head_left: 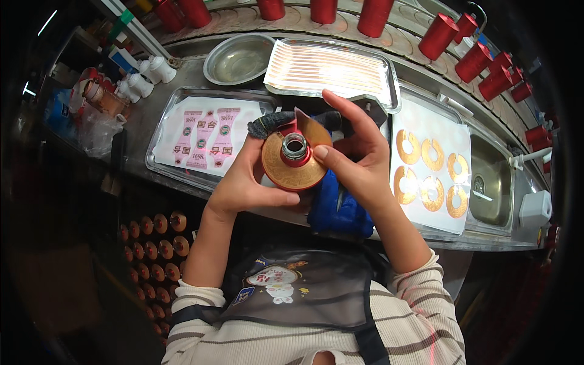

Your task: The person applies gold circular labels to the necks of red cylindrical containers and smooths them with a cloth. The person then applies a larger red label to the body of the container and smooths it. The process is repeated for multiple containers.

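A red bottle with an open clear glass mouth [295,145] is tilted toward me in front of my chest. My left hand [238,185] is closed round its side, thumb below and dark fabric-covered fingers behind. A gold ring-shaped label [285,173] covers the bottle's shoulder, and part of it stands up beside the neck. My right hand [365,167] presses its thumb on the label right of the neck, index finger stretched upward and the other fingers bent. The far side of the bottle is hidden. Just below it lies a blue padded support [342,210].
On the right, a sheet of gold ring labels [432,153] lies beside a sink [491,198]. At the back are a tray of orange strips [328,66] and a metal bowl [238,59]. Pink labels [207,137] fill a left tray. Red bottles [376,17] line a curved conveyor.
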Available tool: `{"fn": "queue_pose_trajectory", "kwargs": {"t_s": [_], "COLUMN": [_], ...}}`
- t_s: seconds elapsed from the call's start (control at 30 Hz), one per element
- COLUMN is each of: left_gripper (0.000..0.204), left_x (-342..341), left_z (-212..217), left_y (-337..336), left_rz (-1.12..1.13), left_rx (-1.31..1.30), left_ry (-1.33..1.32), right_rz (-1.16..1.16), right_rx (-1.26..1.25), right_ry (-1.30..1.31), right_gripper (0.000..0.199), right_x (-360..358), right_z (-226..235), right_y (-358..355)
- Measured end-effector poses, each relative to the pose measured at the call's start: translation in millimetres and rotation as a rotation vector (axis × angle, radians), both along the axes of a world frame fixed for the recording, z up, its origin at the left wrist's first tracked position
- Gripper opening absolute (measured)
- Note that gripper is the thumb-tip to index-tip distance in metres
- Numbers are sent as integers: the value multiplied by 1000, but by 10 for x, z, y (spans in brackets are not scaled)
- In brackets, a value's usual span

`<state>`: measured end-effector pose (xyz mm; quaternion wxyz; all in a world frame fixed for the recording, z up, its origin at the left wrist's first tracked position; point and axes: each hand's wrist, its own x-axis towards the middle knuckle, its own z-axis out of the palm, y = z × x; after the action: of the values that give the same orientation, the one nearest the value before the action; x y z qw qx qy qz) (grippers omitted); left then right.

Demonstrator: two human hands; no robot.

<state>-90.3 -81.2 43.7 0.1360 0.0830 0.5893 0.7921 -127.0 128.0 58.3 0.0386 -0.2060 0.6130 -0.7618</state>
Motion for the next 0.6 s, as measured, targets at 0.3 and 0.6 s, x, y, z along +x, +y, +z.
{"fn": "queue_pose_trajectory", "kwargs": {"t_s": [0.3,0.6], "left_gripper": [99,109], "left_x": [72,-4], "left_z": [-74,-9], "left_y": [-20,-173], "left_rz": [62,-78], "left_rx": [-124,-78], "left_ry": [157,91], "right_rz": [-3,-68], "right_rx": [102,43], "right_ry": [-126,-203], "right_gripper": [69,68], "right_x": [63,104], "right_z": [72,79], "right_y": [29,-9]}}
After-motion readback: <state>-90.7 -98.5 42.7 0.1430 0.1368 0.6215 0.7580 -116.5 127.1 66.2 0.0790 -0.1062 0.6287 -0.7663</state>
